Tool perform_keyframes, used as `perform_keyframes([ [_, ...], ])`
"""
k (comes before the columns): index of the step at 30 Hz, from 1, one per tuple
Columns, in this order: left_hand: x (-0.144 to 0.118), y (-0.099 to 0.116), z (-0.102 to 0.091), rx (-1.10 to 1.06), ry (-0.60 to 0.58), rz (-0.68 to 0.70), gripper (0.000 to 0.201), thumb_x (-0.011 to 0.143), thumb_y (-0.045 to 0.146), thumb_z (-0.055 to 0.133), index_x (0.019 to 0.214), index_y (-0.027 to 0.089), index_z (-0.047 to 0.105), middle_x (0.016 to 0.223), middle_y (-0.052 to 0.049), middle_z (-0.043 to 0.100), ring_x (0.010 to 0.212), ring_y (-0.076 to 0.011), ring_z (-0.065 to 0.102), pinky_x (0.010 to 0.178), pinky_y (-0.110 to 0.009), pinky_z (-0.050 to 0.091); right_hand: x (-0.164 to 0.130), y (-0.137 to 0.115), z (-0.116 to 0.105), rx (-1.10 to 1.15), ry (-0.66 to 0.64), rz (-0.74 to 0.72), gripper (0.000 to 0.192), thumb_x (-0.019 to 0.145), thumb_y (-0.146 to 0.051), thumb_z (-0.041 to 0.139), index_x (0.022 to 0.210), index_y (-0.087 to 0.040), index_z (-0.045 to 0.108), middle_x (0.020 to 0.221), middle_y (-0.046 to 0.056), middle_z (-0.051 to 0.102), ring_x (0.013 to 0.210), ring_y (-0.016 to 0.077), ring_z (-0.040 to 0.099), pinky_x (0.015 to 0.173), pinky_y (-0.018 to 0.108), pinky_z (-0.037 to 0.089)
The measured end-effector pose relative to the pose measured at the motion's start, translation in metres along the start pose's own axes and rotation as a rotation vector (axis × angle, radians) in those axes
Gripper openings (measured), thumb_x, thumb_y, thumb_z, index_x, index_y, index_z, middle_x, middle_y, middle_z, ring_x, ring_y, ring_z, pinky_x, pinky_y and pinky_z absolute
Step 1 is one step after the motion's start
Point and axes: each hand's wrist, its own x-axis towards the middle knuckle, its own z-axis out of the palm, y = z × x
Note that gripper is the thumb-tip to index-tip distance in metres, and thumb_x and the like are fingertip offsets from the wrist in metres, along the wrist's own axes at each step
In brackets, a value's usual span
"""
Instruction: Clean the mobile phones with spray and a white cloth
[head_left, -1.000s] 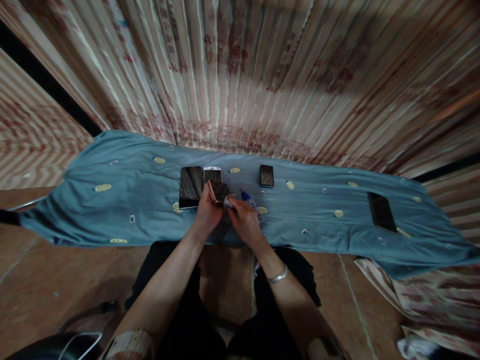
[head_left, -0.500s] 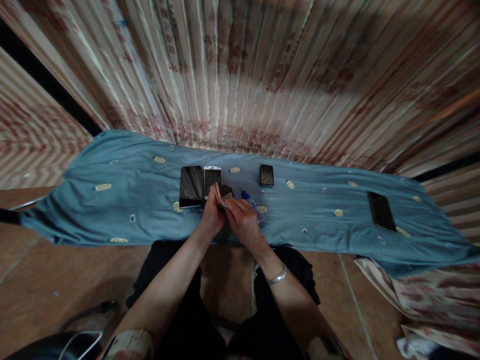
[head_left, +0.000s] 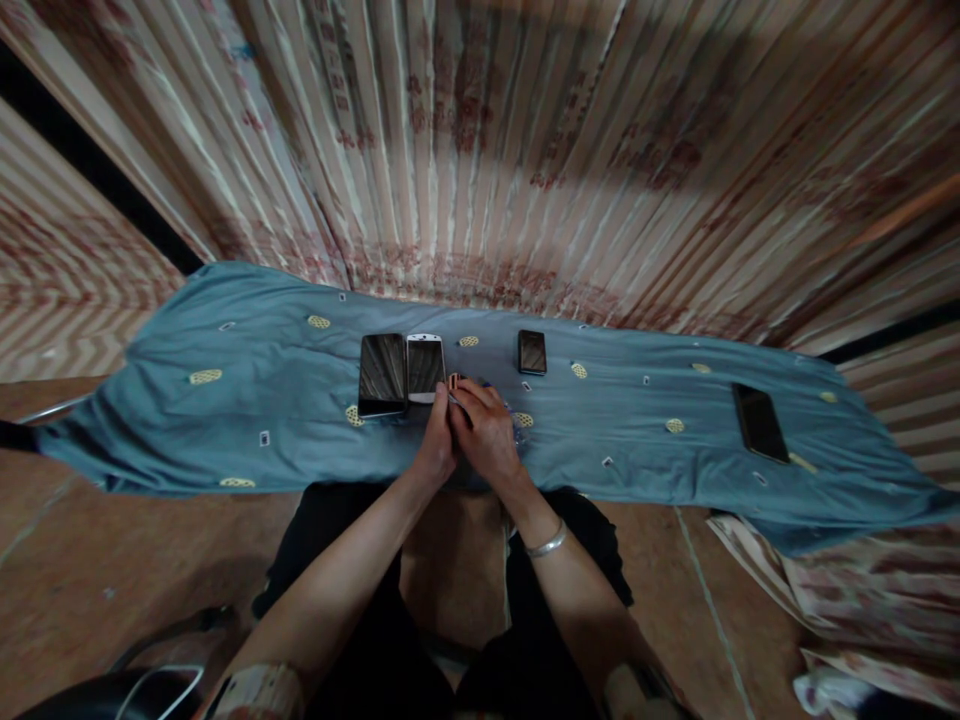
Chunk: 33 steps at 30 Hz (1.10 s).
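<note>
Both hands meet over the front middle of a table under a blue cloth (head_left: pixel 225 410). My left hand (head_left: pixel 437 440) grips a small rose-gold phone (head_left: pixel 453 381) turned on edge, so only a thin strip of it shows. My right hand (head_left: pixel 487 430) is closed over that phone with a pale wiping cloth pressed against it; the cloth is almost wholly hidden. Just left of the hands lie a large dark phone (head_left: pixel 382 373) and a white-framed phone (head_left: pixel 425 367), side by side, screens up.
A small black phone (head_left: pixel 532 351) lies behind and right of the hands, and another dark phone (head_left: pixel 759 421) far right. A patterned curtain (head_left: pixel 480 150) hangs behind the table. A chair edge (head_left: pixel 150 680) sits at lower left, crumpled fabric (head_left: pixel 847 600) at lower right.
The rose-gold phone has been turned from face-up to edge-on. My right hand has slid over it, covering the phone and the blue-capped item that lay beside it.
</note>
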Motion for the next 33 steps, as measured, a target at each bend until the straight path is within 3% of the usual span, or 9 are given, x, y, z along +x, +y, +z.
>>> perform_keyframes([
  [3, -0.004, -0.004, 0.001, 0.002, -0.030, -0.046, 0.036, 0.099, 0.048, 0.055, 0.096, 0.017, 0.073, 0.100, -0.007, 0.077, 0.122, -0.0223, 0.066, 0.109, -0.033, 0.050, 0.008, 0.005, 0.000, -0.013, 0.044, 0.023, 0.028, 0.100, -0.020, 0.052, 0.115, -0.019, 0.075, 0.124, 0.012, 0.074, 0.115, 0.0242, 0.068, 0.106, 0.041, 0.053],
  [9, -0.005, -0.007, 0.003, 0.039, -0.038, -0.049, 0.037, 0.104, 0.042, 0.047, 0.089, 0.018, 0.072, 0.084, -0.004, 0.075, 0.119, -0.0227, 0.067, 0.106, -0.035, 0.051, 0.020, 0.012, -0.001, -0.023, 0.121, 0.078, 0.025, 0.097, -0.017, 0.054, 0.108, -0.018, 0.076, 0.122, 0.013, 0.074, 0.112, 0.0254, 0.068, 0.104, 0.042, 0.053],
  [14, -0.002, -0.004, 0.002, 0.020, -0.042, -0.041, 0.036, 0.098, 0.048, 0.056, 0.081, 0.019, 0.069, 0.087, -0.004, 0.075, 0.118, -0.0229, 0.067, 0.105, -0.034, 0.052, 0.017, 0.007, 0.001, -0.011, 0.063, 0.088, 0.026, 0.098, -0.018, 0.054, 0.112, -0.018, 0.075, 0.127, 0.016, 0.072, 0.117, 0.0284, 0.066, 0.107, 0.046, 0.051],
  [22, 0.001, 0.003, 0.001, 0.014, 0.004, 0.029, 0.033, 0.099, 0.043, 0.056, 0.092, 0.017, 0.074, 0.100, -0.008, 0.077, 0.121, -0.0212, 0.067, 0.111, -0.030, 0.047, 0.001, -0.006, 0.000, -0.020, -0.022, 0.044, 0.031, 0.099, -0.019, 0.052, 0.121, -0.021, 0.074, 0.132, 0.013, 0.070, 0.115, 0.0278, 0.066, 0.106, 0.047, 0.051],
  [29, -0.001, -0.010, 0.002, 0.028, -0.038, -0.024, 0.034, 0.098, 0.048, 0.058, 0.091, 0.019, 0.074, 0.097, -0.006, 0.078, 0.122, -0.0242, 0.066, 0.111, -0.034, 0.048, 0.010, 0.007, -0.001, -0.046, 0.087, 0.057, 0.025, 0.099, -0.020, 0.054, 0.109, -0.021, 0.076, 0.126, 0.012, 0.072, 0.112, 0.0263, 0.066, 0.104, 0.044, 0.053],
  [33, -0.001, -0.011, 0.001, 0.043, -0.031, -0.058, 0.036, 0.097, 0.050, 0.058, 0.084, 0.019, 0.072, 0.092, -0.005, 0.077, 0.120, -0.0243, 0.068, 0.108, -0.036, 0.050, 0.015, 0.011, -0.001, -0.045, 0.064, 0.095, 0.024, 0.099, -0.020, 0.054, 0.110, -0.019, 0.076, 0.128, 0.016, 0.071, 0.116, 0.0288, 0.065, 0.106, 0.048, 0.051],
])
